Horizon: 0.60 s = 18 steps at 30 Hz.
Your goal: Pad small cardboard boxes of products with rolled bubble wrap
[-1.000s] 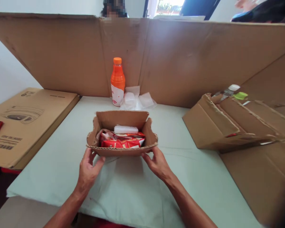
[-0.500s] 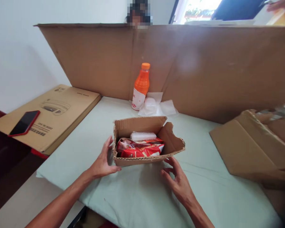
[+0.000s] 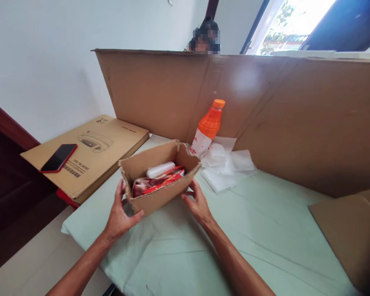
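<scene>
Both hands grip a small open cardboard box [image 3: 160, 194] at the near left part of the table [image 3: 259, 234]; left hand [image 3: 119, 218] closed on the box's near left corner, thumb on the front wall, fingers round the left side; right hand [image 3: 199, 203] clamped on the right end, fingers curled against the lower edge, thumb partly hidden; box sits slanted, right end higher and further off; cannot tell if its base touches the table. Inside the box: red packets [image 3: 162, 183] lying flat, a white roll [image 3: 160, 169] on top of them toward the back wall. Table covered in pale green cloth. Orange bottle [image 3: 209, 126] stands just behind the box's right end, cap on, leaning in the view; crumpled clear plastic wrap [image 3: 226, 163] just right of the bottle. Tall cardboard wall [image 3: 296, 123] runs along the back of the table; a person's head shows above it. Flat printed carton [image 3: 111, 142] left of the table, red phone [image 3: 58, 157] lying on it. Loose cardboard sheet [image 3: 354, 230] at the right edge, well apart from the hands.
</scene>
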Each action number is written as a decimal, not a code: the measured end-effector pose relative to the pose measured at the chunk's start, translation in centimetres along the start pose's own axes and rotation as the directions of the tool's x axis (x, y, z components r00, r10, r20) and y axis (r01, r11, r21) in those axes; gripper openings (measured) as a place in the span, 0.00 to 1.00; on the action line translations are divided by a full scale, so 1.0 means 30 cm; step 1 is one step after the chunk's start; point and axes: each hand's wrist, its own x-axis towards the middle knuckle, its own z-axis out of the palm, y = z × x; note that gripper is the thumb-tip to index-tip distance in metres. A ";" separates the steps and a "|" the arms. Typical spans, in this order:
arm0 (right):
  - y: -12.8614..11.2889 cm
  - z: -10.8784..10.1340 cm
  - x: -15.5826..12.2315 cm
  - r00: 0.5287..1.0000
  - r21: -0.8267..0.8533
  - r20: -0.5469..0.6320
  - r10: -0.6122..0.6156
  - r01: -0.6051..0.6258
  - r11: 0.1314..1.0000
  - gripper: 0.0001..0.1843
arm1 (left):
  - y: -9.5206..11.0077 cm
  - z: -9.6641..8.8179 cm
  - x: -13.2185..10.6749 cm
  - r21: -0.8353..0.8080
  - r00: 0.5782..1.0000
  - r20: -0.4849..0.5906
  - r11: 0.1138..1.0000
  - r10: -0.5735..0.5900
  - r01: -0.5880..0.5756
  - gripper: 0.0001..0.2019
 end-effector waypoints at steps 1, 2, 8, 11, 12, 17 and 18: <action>-0.001 0.044 0.052 0.999 0.014 0.029 -0.042 0.042 0.999 0.40 | -0.007 -0.029 0.026 0.010 0.999 -0.054 1.000 -0.001 0.002 0.56; 0.000 0.087 0.099 0.996 0.018 0.044 -0.081 0.080 0.997 0.42 | -0.013 -0.059 0.059 0.015 0.994 -0.105 1.000 0.002 -0.001 0.55; 0.097 0.262 0.193 0.986 -0.142 0.045 -0.162 0.167 0.976 0.41 | -0.042 -0.192 0.364 0.064 0.938 -0.338 0.996 0.079 -0.061 0.55; 0.152 0.279 0.153 0.972 -0.233 0.063 -0.225 0.233 0.944 0.35 | -0.072 -0.208 0.547 0.181 0.913 -0.394 0.983 0.104 -0.034 0.57; 0.162 0.278 0.139 0.969 -0.252 0.066 -0.240 0.249 0.935 0.34 | -0.082 -0.205 0.605 0.219 0.909 -0.403 0.975 0.108 -0.019 0.57; 0.154 0.264 0.116 0.960 -0.294 0.082 -0.266 0.279 0.914 0.28 | -0.122 -0.152 0.839 0.310 0.920 -0.346 0.948 0.184 -0.073 0.53; 0.150 0.263 0.117 0.959 -0.297 0.080 -0.272 0.283 0.912 0.27 | -0.128 -0.140 0.869 0.308 0.926 -0.326 0.948 0.191 -0.087 0.53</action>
